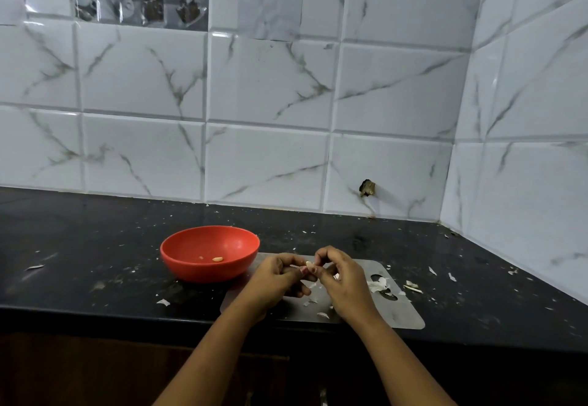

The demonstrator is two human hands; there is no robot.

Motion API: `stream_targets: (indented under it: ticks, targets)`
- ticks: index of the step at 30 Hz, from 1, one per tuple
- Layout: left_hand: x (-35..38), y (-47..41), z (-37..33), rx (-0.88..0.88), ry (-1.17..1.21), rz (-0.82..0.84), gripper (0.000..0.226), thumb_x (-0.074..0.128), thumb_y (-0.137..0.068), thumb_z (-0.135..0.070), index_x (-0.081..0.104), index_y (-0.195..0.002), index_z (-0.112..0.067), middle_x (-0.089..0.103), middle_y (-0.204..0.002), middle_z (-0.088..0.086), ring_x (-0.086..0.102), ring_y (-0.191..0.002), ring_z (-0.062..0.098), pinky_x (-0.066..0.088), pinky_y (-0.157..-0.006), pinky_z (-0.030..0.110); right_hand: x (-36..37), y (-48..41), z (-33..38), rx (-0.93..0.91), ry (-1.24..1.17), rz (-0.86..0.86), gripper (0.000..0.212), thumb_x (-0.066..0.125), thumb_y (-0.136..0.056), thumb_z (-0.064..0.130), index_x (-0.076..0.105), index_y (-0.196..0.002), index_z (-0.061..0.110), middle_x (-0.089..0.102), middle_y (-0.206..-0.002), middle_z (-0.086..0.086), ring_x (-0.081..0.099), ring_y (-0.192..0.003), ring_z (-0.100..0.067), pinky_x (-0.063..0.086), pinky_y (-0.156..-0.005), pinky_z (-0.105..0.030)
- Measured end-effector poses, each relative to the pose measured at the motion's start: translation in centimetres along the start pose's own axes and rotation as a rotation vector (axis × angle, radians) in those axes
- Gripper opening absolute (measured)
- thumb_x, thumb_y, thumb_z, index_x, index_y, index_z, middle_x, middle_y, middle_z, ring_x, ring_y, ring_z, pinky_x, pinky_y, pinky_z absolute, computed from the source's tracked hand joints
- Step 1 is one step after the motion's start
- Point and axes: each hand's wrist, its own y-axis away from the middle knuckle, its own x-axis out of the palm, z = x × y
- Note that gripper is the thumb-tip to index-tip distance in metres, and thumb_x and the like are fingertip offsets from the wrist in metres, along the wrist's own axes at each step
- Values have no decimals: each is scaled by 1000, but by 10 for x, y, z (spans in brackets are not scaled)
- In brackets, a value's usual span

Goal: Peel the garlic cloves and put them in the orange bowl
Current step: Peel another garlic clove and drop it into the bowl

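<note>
An orange bowl [178, 254] stands on the black counter, left of my hands. A peeled garlic clove [217, 259] and a small scrap lie inside it. Above a grey metal board [410, 316], my left hand [273, 281] and my right hand [343, 281] meet at the fingertips. Between them they pinch a pale garlic clove [310, 266] with skin partly on it. Most of that clove is hidden by my fingers.
Garlic skins [378, 284] litter the board near its cut-out holes, and more scraps [413, 288] lie on the black counter [95, 246] right and left. A white tiled wall runs behind and along the right. The counter's front edge is just below my wrists.
</note>
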Motion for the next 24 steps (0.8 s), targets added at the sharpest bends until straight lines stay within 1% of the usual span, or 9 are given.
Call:
stream_targets:
  ticks: [3,7,9,11,14,17,19,22,24]
  targets:
    - [-1,-1,0,-3,8,-2,13,55,-94,-12,61,-101,-2,73,-84,9,65,-63,14,50,-59,21,0,0,1,8,1,5,12,64,-87,11,58,-80,18,60,-82,6,56,-68,-5,43,-62,-13]
    - [0,-1,0,16,23,-28,7,54,-94,-11,59,-92,-6,72,-82,11,64,-59,14,49,-56,20,1,0,0,58,35,32,9,63,-90,14,58,-83,17,61,-85,4,60,-71,-9,45,-61,-16]
    - [0,-1,1,25,32,-66,8,53,-95,-11,57,-92,-6,71,-83,12,63,-58,15,48,-55,20,1,0,-1,84,68,33,9,62,-90,16,57,-83,17,61,-85,4,58,-66,-4,43,-59,-14]
    - [0,-2,2,25,36,-102,8,52,-95,-11,56,-94,-4,71,-85,14,63,-57,15,48,-54,20,1,1,-3,120,118,-15,13,65,-88,18,57,-79,21,61,-82,7,52,-59,-4,41,-57,-15]
    - [0,-3,4,25,24,-118,8,52,-96,-10,55,-94,-4,71,-85,15,62,-56,15,48,-53,19,-1,1,-4,172,212,-101,22,71,-81,17,54,-70,25,60,-73,9,54,-62,-6,44,-59,-20]
    - [1,-3,4,26,14,-110,6,52,-95,-9,55,-92,-4,70,-84,14,62,-55,14,48,-52,19,-1,2,-3,194,276,-91,26,71,-80,16,52,-65,28,59,-70,10,54,-62,-4,41,-56,-16]
    - [1,-3,4,23,6,-104,6,52,-95,-7,55,-91,-5,70,-83,13,61,-54,13,48,-52,18,-1,2,-3,206,283,-73,22,68,-82,16,56,-69,29,61,-72,12,56,-64,-3,42,-57,-15]
    - [2,-3,4,12,-21,-101,6,53,-94,-6,56,-90,-7,71,-83,12,61,-56,14,47,-53,18,0,2,-3,228,296,-32,19,61,-87,16,61,-77,33,64,-77,13,61,-71,-6,52,-64,-25]
    - [1,-3,4,8,-51,-103,4,54,-94,-7,57,-91,-6,71,-82,11,61,-56,14,47,-53,18,0,2,-2,223,292,-9,16,61,-87,19,62,-80,34,65,-76,12,61,-68,-7,53,-63,-29]
